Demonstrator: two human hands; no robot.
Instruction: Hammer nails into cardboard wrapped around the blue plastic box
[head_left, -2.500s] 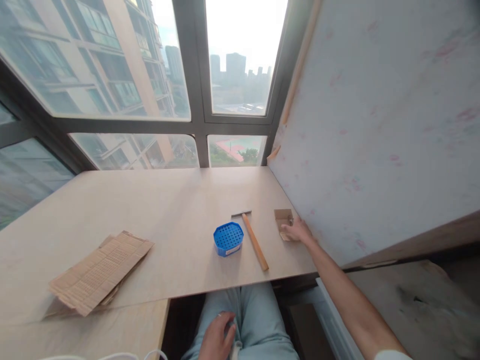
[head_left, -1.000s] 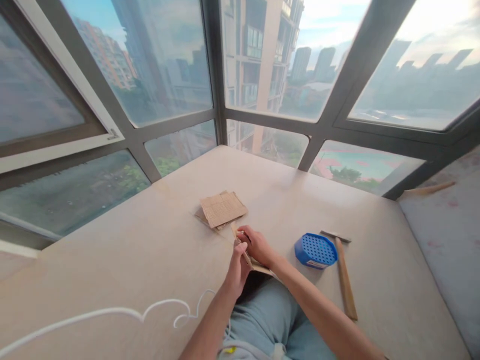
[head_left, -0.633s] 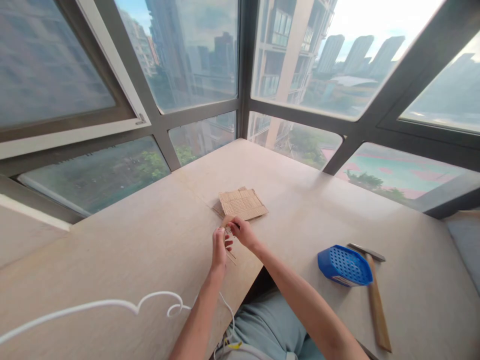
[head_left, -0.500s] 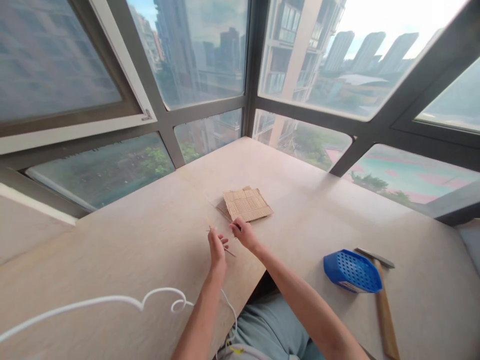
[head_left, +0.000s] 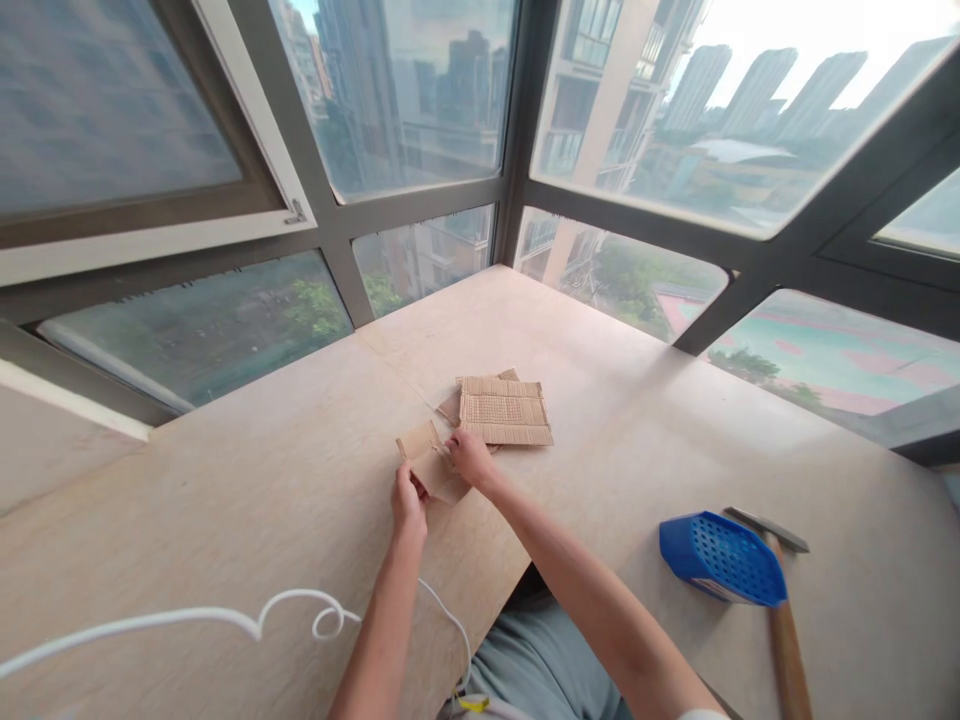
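Observation:
A folded, creased piece of brown cardboard (head_left: 429,468) is tilted above the table between my two hands. My left hand (head_left: 409,495) is closed on its lower left edge. At its right side, my right hand (head_left: 469,458) is closed on the cardboard, with the fingertips partly hidden. Just beyond the right hand, a corrugated cardboard sheet (head_left: 506,412) lies on top of another cardboard piece (head_left: 450,407), which shows only at its edges.
To the right on the pale table (head_left: 247,470) stands a blue perforated container (head_left: 724,560), beside a wooden-handled hammer (head_left: 789,650). A white cable (head_left: 172,618) curls across the left side. Windows border the table's far edges.
The piece in my hands was seen nearly edge-on and now shows its broad face. My left hand has shifted slightly left. The view has moved a little.

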